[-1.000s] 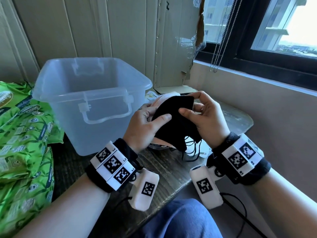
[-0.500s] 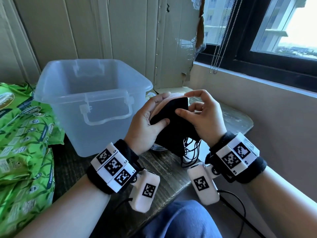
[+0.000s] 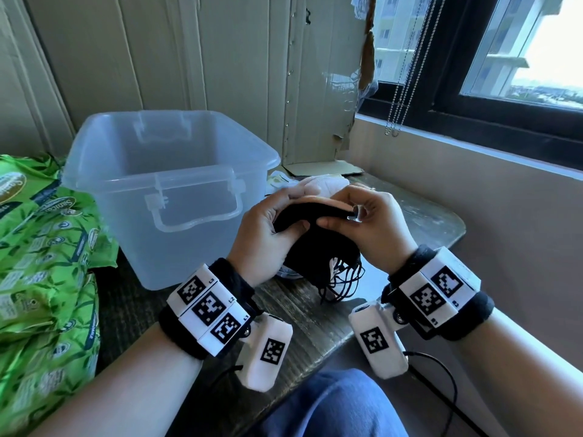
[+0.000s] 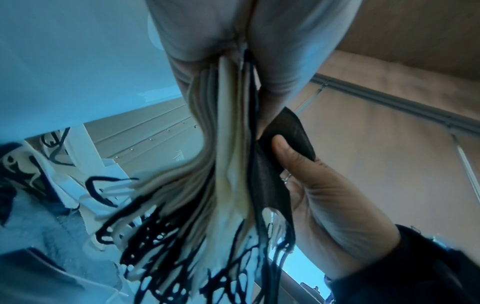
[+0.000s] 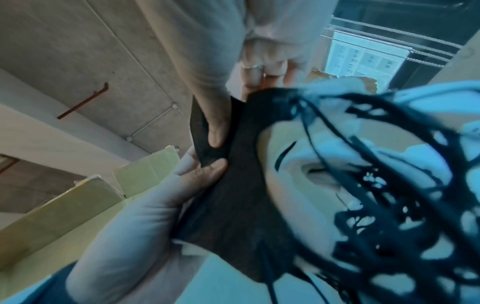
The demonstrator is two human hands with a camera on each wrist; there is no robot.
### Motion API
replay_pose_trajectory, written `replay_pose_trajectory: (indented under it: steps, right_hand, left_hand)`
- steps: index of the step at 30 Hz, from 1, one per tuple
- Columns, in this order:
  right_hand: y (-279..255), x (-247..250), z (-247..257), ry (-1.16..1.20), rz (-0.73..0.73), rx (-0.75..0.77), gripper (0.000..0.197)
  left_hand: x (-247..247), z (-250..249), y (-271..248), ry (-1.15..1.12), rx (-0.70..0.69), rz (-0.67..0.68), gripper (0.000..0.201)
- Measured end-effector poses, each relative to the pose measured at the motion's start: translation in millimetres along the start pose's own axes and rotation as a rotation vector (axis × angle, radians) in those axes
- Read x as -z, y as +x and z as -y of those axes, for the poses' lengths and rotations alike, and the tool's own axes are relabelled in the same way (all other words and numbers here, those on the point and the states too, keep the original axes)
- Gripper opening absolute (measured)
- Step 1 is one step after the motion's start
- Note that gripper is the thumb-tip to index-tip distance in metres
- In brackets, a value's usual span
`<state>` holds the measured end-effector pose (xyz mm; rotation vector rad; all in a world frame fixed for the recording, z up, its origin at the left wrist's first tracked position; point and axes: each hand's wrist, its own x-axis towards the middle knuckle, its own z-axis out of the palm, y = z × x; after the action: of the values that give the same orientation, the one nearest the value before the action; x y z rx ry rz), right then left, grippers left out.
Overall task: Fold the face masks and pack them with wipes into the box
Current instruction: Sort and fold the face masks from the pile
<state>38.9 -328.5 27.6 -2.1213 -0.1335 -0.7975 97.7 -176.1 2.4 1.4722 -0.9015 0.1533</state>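
- Far left, head view: green wipes packs (image 3: 44,263) heaped on the dark wooden table (image 3: 303,313), overlapping, touching the box's left side low down.
- Clear plastic box (image 3: 164,197), lid off, upright on the table just right of the wipes; handle on the near wall hangs down. Nothing visible inside.
- Left hand (image 3: 262,238), right of the box and raised above the table: fingers and thumb curled round a stack of face masks (image 3: 315,244), thumb pressed on the black outer one. Left wrist view shows the stack edge-on, cream and black layers (image 4: 233,164) pinched together, ear loops (image 4: 182,257) dangling in a tangle.
- Right hand (image 3: 372,228), touching the same stack from the other side: thumb and forefinger pinch the upper edge of the black mask (image 5: 233,195); other fingers loosely curled behind.
- Pale masks (image 3: 318,184) lie on the table behind both hands.
- Far right: wall, window sill, bead chain (image 3: 400,89) hanging at the dark window frame.
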Motion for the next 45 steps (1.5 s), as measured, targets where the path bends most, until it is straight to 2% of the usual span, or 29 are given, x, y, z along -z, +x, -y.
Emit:
replay_pose_trajectory:
  steps: [3, 8, 11, 17, 19, 23, 26, 28, 31, 32, 34, 37, 41, 43, 45]
  right_hand:
    - [0, -1, -3, 0.154, 0.024, -0.05, 0.017]
    - [0, 6, -2, 0.405, 0.002, -0.19, 0.038]
    - [-2, 6, -2, 0.403, -0.023, -0.2, 0.047]
    - [-9, -1, -2, 0.467, -0.07, -0.224, 0.044]
    - [-8, -2, -1, 0.478, -0.075, -0.212, 0.043]
    - [-6, -4, -2, 0.475, -0.065, -0.178, 0.044]
    - [-6, -6, -10, 0.352, -0.062, -0.193, 0.048]
    - [-7, -5, -18, 0.302, 0.007, -0.263, 0.066]
    - [-10, -1, -32, 0.452, 0.261, -0.35, 0.096]
    - [-11, 0, -32, 0.492, 0.347, -0.34, 0.094]
    - [-14, 1, -30, 0.521, 0.427, -0.301, 0.063]
    - [-14, 3, -28, 0.413, 0.352, -0.256, 0.031]
    - [-11, 11, -31, 0.286, 0.271, -0.283, 0.03]
    - [-10, 14, -30, 0.239, 0.307, -0.288, 0.014]
    - [-11, 16, -29, 0.256, 0.386, -0.303, 0.02]
  left_hand:
    - [-1, -1, 0, 0.048, 0.034, -0.025, 0.022]
    - [-1, -1, 0, -0.032, 0.097, -0.02, 0.025]
    - [0, -1, 0, -0.063, 0.103, 0.018, 0.031]
    - [-5, -5, -4, -0.144, 0.006, 0.196, 0.055]
    - [-5, -4, -4, -0.083, 0.004, 0.213, 0.054]
    - [-6, 0, -6, -0.011, 0.101, 0.233, 0.046]
    - [-6, -4, -6, -0.032, 0.134, 0.169, 0.038]
    - [-2, -5, -3, -0.092, 0.16, 0.098, 0.034]
    - [5, -8, 1, -0.14, 0.147, 0.025, 0.029]
    - [7, -8, 2, -0.129, 0.132, 0.007, 0.026]
    - [8, -9, 3, -0.078, 0.106, -0.022, 0.029]
    - [12, -9, 5, -0.045, 0.088, -0.083, 0.035]
    - [19, -12, 9, -0.025, 0.05, -0.154, 0.037]
    - [20, -13, 9, 0.003, 0.035, -0.15, 0.037]
    - [21, -13, 9, 0.012, 0.035, -0.143, 0.038]
